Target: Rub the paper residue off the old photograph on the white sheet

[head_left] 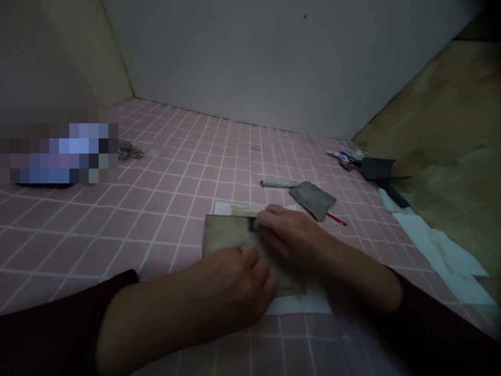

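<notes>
The 1 grey-beige sheet [223, 230] lies on white paper [299, 305], over the pink checked cloth [164, 219], under the 2 hands. It has 1 dark patch [251, 224] near its far edge; how much is done or left, I cannot tell. The right hand [291, 230] has fingers bent together beside this patch, and the left hand [240, 284] is curled over the sheet — whether either pinches something, I cannot tell. Farther out are 1 grey square piece [313, 199], 1 pale rod [278, 183], 1 red stick [337, 219] and 1 small white ring [255, 147] — also dark rings [125, 146], perhaps 3.
</notes>
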{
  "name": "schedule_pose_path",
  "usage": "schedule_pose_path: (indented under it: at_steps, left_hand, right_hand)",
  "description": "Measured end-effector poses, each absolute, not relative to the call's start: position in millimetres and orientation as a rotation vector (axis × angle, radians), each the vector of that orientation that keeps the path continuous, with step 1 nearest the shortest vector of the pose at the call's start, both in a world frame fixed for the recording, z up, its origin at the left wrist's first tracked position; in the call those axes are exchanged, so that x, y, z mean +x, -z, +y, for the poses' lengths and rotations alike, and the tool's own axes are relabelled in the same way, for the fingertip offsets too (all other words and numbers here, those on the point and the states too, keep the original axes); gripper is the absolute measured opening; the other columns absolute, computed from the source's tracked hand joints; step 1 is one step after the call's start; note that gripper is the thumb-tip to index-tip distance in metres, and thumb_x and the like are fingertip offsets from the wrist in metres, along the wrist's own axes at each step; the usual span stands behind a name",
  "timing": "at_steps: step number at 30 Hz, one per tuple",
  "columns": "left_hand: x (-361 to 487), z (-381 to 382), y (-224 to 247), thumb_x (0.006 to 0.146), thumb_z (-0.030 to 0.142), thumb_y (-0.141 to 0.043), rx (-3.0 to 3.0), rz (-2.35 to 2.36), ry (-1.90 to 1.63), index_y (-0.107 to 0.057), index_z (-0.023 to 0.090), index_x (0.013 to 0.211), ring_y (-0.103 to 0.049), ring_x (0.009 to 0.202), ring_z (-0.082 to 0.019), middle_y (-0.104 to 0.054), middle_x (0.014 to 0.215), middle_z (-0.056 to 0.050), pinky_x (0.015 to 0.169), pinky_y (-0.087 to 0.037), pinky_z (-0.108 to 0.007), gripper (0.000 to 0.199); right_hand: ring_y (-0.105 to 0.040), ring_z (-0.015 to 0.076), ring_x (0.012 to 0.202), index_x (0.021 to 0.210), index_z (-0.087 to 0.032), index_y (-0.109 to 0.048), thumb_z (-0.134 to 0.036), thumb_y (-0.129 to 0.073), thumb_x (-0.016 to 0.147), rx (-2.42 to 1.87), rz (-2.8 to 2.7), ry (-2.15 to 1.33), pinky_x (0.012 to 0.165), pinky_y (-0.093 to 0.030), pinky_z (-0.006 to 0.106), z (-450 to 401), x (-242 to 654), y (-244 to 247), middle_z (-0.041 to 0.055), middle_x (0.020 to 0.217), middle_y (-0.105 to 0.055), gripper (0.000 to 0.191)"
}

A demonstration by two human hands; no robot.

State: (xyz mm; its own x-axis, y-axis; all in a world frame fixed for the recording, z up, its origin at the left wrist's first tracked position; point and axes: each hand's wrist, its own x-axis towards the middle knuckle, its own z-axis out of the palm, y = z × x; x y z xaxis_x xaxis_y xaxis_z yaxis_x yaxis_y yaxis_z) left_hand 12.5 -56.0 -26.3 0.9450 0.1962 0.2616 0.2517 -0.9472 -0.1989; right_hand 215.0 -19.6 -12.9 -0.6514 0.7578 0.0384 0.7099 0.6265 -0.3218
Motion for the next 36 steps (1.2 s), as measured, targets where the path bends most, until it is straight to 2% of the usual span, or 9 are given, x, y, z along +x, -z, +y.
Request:
schedule_pose_path:
  at_steps: [3, 8, 14, 19, 25, 31, 36]
  left_hand:
    - [12.2, -56.4, 25.3, 0.089, 0.017, -0.051, -2.851, -0.343, 0.351, -0.053, 0.017, 0.085, -0.047, 0.065, -0.017, -0.061, 0.08, -0.004, 0.065, -0.035, -0.035, 0.004]
    - [11.6, -56.0, 26.2, 0.091, 0.018, -0.049, -2.886, -0.329, 0.309, -0.053, 0.018, 0.086, -0.048, 0.066, -0.017, -0.063, 0.09, -0.006, 0.059, -0.034, -0.034, 0.006]
    - [13.4, -56.5, 25.1, 0.089, 0.017, -0.051, -2.86, -0.34, 0.317, -0.053, 0.017, 0.084, -0.049, 0.065, -0.018, -0.061, 0.08, -0.004, 0.064, -0.038, -0.035, 0.006]
    - [13.3, -55.9, 26.7, 0.092, 0.019, -0.048, -2.876, -0.322, 0.31, -0.053, 0.018, 0.087, -0.049, 0.066, -0.016, -0.064, 0.092, -0.006, 0.06, -0.037, -0.033, 0.007]
    - [13.5, -55.3, 25.0, 0.091, 0.018, -0.051, -2.882, -0.343, 0.294, -0.053, 0.018, 0.086, -0.049, 0.066, -0.017, -0.061, 0.081, -0.003, 0.062, -0.038, -0.034, 0.005]
    - [12.6, -56.2, 25.1, 0.094, 0.019, -0.047, -2.897, -0.338, 0.26, -0.055, 0.017, 0.092, -0.051, 0.07, -0.018, -0.065, 0.095, -0.007, 0.061, -0.039, -0.033, 0.008]
    - [13.9, -56.5, 25.4, 0.091, 0.017, -0.049, -2.889, -0.347, 0.319, -0.054, 0.018, 0.087, -0.05, 0.066, -0.019, -0.064, 0.086, -0.005, 0.061, -0.039, -0.034, 0.007]
  right_hand:
    - [-0.049, 0.0146, 0.074, 0.086, -0.018, -0.048, -0.011, -0.041, 0.091, -1.155, -2.613, -0.468, 0.067, -0.037, 0.027, -20.0, 208.4, 16.5, 0.0035, 0.084, -0.055, 0.011]
    - [-0.044, 0.0129, 0.065, 0.076, -0.019, -0.044, -0.008, -0.044, 0.087, -1.294, -2.685, -0.389, 0.062, -0.032, 0.027, -17.1, 221.3, 9.7, 0.0006, 0.074, -0.049, 0.015]
    - [-0.05, 0.0142, 0.075, 0.086, -0.017, -0.052, -0.011, -0.041, 0.093, -1.164, -2.655, -0.426, 0.066, -0.036, 0.027, -18.7, 211.9, 13.2, 0.0048, 0.087, -0.055, 0.014]
    - [-0.05, 0.0143, 0.07, 0.078, -0.017, -0.05, -0.009, -0.046, 0.087, -1.311, -2.705, -0.402, 0.065, -0.035, 0.028, -15.7, 224.5, 7.7, 0.0036, 0.079, -0.055, 0.013]
    - [-0.049, 0.0138, 0.071, 0.085, -0.019, -0.046, -0.013, -0.045, 0.089, -1.174, -2.576, -0.418, 0.066, -0.036, 0.026, -17.1, 216.3, 14.7, 0.0022, 0.081, -0.055, 0.008]
    - [-0.044, 0.0124, 0.062, 0.072, -0.02, -0.041, -0.007, -0.047, 0.083, -1.275, -2.703, -0.351, 0.06, -0.031, 0.026, -14.6, 230.5, 5.9, -0.0008, 0.069, -0.049, 0.018]
    - [-0.048, 0.0139, 0.071, 0.084, -0.019, -0.046, -0.011, -0.043, 0.09, -1.195, -2.626, -0.398, 0.064, -0.035, 0.026, -17.2, 218.8, 13.8, 0.0026, 0.082, -0.054, 0.011]
